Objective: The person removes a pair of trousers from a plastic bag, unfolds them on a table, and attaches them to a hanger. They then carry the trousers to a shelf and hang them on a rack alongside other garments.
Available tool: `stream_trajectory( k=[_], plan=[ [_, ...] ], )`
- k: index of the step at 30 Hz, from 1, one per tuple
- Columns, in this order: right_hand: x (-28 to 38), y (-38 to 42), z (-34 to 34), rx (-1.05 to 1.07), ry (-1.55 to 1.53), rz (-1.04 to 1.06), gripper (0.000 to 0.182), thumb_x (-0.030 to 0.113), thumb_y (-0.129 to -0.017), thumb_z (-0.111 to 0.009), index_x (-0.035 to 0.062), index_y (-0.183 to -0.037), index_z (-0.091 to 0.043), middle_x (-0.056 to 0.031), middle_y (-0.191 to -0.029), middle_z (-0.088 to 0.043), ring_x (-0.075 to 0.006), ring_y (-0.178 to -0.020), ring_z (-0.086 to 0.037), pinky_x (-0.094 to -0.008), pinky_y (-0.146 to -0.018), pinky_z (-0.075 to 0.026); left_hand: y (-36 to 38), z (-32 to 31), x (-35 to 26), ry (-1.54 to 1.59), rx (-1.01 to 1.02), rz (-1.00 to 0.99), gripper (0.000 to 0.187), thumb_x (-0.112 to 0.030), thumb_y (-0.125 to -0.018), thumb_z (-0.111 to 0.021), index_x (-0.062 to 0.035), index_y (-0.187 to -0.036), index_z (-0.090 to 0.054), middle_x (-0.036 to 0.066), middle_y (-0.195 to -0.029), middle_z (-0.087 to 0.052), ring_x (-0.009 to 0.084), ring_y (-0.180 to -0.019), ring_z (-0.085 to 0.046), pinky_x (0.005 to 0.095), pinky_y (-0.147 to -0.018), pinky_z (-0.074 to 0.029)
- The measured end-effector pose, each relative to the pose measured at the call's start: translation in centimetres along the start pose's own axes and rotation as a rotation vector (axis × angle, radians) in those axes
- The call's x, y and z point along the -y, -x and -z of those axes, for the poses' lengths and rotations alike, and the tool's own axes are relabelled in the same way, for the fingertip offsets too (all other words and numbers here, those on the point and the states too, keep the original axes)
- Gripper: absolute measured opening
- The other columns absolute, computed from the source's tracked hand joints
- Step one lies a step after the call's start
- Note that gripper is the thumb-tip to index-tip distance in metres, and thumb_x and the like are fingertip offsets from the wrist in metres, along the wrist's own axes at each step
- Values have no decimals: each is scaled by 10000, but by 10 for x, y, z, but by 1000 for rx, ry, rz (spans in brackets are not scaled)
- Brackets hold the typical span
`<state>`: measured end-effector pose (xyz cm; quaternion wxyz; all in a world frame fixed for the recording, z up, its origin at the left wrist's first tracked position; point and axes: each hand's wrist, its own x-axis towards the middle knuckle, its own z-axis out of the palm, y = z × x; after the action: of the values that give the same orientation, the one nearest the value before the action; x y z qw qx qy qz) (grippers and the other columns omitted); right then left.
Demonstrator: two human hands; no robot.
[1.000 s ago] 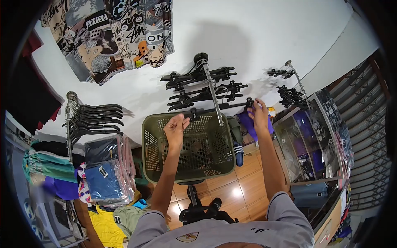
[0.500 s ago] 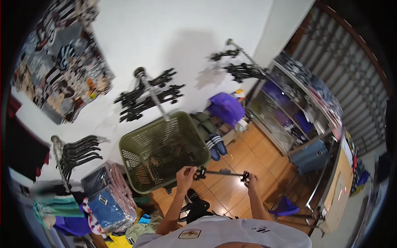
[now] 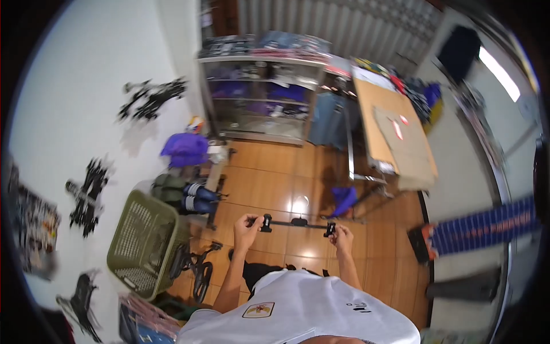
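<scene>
A black clip hanger stretches level in front of my body, above the tiled floor. My left hand pinches the clip at its left end. At the other end, my right hand has its fingers closed on the right clip. No garment hangs from the clips. To the left of my left hand stands an olive-green plastic basket, with black hangers beside its right edge.
Black hangers hang from wall hooks on the left. A glass shelf unit with folded clothes stands at the back. Beige trousers lie on a wooden table at right. A purple bag sits near the table's legs.
My view has swung to the right, bringing the table with the trousers and the right wall into sight. Both hands still hold the hanger by its ends.
</scene>
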<state>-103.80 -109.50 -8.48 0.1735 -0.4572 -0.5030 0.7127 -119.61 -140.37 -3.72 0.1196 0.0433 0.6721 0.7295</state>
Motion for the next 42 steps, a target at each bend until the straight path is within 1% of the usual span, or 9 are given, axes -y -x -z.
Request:
stream_trajectory(
  k=[3, 8, 14, 15, 21, 29, 33, 38, 42],
  plan=[
    [29, 6, 75, -133, -105, 77, 132, 180, -980, -611, 60, -1035, -609, -43, -762, -646, -93, -555, -609, -229, -475, -463, -1, -87, -11, 11, 134, 4, 174, -107, -903, -744, 23, -979, -658, 74, -865, -702, 98, -727, -653, 216, -620, -516],
    [54, 20, 165, -364, -198, 87, 124, 182, -981, -613, 83, -1055, -616, -10, -781, -668, -67, -553, -597, -206, -496, -456, 3, -196, -12, -4, 360, 28, 205, -125, -901, -752, 21, -1005, -653, 81, -857, -699, 100, -736, -652, 224, -625, -525],
    [59, 9, 220, -518, -268, 104, 148, 196, -984, -623, 84, -1080, -619, 3, -755, -667, -58, -541, -589, -205, -494, -454, -16, -278, -1, -56, 548, 47, 243, -135, -891, -765, 28, -1026, -645, 81, -857, -694, 89, -682, -631, 216, -602, -508],
    [63, 4, 225, -532, -266, 106, 152, 199, -985, -626, 83, -1083, -619, 4, -751, -666, -57, -539, -588, -204, -493, -454, -23, -290, 0, -75, 571, 56, 211, -117, -890, -761, 10, -1016, -649, 73, -867, -696, 102, -744, -659, 223, -627, -537],
    [104, -48, 252, -596, -286, 164, 162, 200, -976, -651, 69, -1067, -622, -12, -751, -663, -62, -514, -559, -207, -459, -411, -77, -380, 7, -40, 646, 82, 258, -120, -896, -752, -5, -1091, -628, 61, -845, -698, 89, -709, -640, 217, -613, -517],
    [194, -145, 286, -595, -286, 265, 187, 190, -963, -680, 54, -1071, -611, -56, -812, -679, -69, -492, -540, -210, -427, -375, -159, -501, -5, 17, 688, 69, 240, -92, -943, -680, -9, -1147, -586, 38, -774, -663, 66, -620, -566, 212, -570, -462],
    [226, -186, 291, -585, -262, 307, 196, 189, -965, -676, 54, -1091, -611, -57, -815, -672, -65, -475, -503, -211, -417, -350, -186, -534, -11, 36, 671, 91, 286, -86, -950, -667, 2, -1188, -535, 41, -838, -653, 67, -635, -552, 201, -558, -434],
    [255, -249, 302, -518, -266, 322, 213, 187, -955, -695, 42, -1089, -617, -60, -806, -674, -65, -471, -486, -210, -413, -339, -210, -557, -16, 163, 569, 222, 237, -89, -974, -625, -45, -1147, -469, 72, -835, -653, 78, -614, -551, 211, -545, -438],
    [292, -310, 301, -491, -204, 384, 336, 189, -945, -714, 37, -1160, -505, -74, -782, -658, -63, -475, -465, -217, -414, -341, -230, -585, -12, 221, 401, 197, 261, -106, -983, -617, -66, -1141, -413, 118, -844, -688, 77, -582, -537, 209, -516, -429]
  ],
)
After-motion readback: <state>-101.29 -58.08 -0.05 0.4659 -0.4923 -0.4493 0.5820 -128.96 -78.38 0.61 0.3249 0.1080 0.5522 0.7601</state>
